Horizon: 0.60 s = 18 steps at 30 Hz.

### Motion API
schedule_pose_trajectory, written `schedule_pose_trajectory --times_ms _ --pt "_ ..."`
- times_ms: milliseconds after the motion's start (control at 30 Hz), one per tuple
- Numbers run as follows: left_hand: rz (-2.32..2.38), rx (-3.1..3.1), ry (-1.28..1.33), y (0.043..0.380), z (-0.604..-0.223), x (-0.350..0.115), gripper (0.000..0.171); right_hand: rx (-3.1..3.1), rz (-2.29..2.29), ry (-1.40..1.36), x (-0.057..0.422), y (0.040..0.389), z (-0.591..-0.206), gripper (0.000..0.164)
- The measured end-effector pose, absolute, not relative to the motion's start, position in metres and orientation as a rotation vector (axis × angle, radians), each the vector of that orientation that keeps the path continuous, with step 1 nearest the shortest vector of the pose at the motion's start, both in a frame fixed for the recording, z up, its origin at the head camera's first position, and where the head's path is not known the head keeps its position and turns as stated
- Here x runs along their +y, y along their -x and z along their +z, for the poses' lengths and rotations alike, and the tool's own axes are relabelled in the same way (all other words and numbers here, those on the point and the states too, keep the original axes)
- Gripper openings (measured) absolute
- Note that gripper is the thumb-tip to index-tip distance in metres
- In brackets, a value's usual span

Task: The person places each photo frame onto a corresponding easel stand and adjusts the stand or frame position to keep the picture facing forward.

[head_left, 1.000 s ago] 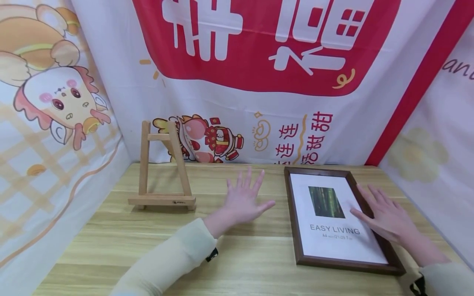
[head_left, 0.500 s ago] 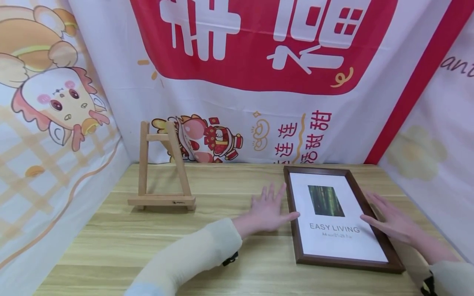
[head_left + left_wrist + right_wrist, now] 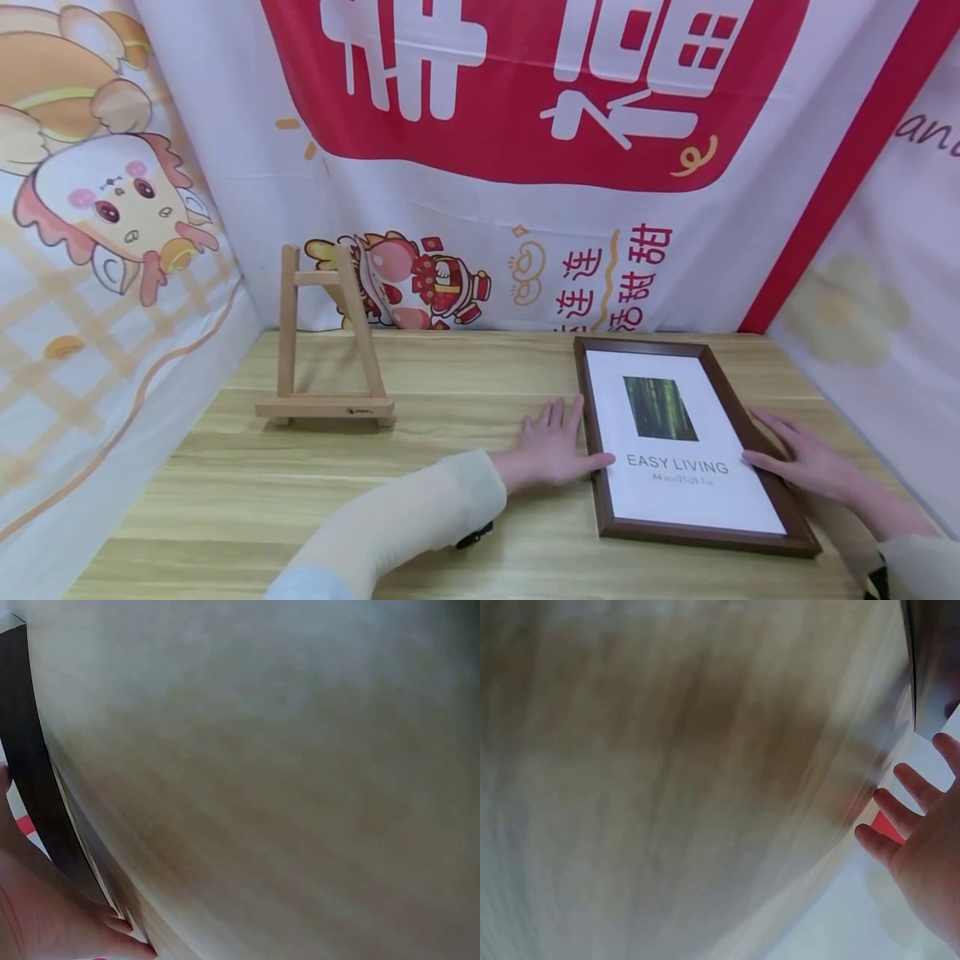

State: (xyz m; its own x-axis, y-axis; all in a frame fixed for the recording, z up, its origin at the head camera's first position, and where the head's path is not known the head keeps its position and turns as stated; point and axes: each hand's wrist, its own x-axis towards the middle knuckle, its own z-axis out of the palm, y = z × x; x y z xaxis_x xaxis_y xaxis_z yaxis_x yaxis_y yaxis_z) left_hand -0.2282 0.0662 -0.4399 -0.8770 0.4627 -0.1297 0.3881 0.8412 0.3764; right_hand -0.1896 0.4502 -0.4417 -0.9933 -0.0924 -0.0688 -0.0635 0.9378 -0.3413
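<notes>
A brown picture frame (image 3: 611,527) lies flat on the table, its white sheet printed with a small forest picture and "EASY LIVING". My left hand (image 3: 553,450) is at the frame's left side, thumb over the edge and the other fingers along the outside. In the left wrist view the left hand (image 3: 52,915) is beside the dark frame edge (image 3: 34,757). At the right side, my right hand (image 3: 813,462) has its thumb over the border. The right wrist view shows the right hand (image 3: 930,840) with fingers spread, apart from the frame's side (image 3: 934,667).
A small wooden easel (image 3: 324,406) stands upright at the back left of the wood-grain table (image 3: 247,500). Printed cloth walls (image 3: 480,200) close off the back and both sides.
My left hand has moved right, from the open table to the frame's left edge. My right hand has drawn slightly outward and nearer along the right edge. The frame has not moved.
</notes>
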Motion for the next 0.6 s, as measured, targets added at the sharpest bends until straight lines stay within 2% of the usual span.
schedule_pose_trajectory --times_ms 600 --pt "0.596 2.767 -0.621 0.235 -0.460 0.073 0.091 2.952 -0.733 0.105 0.448 0.190 -0.444 0.081"
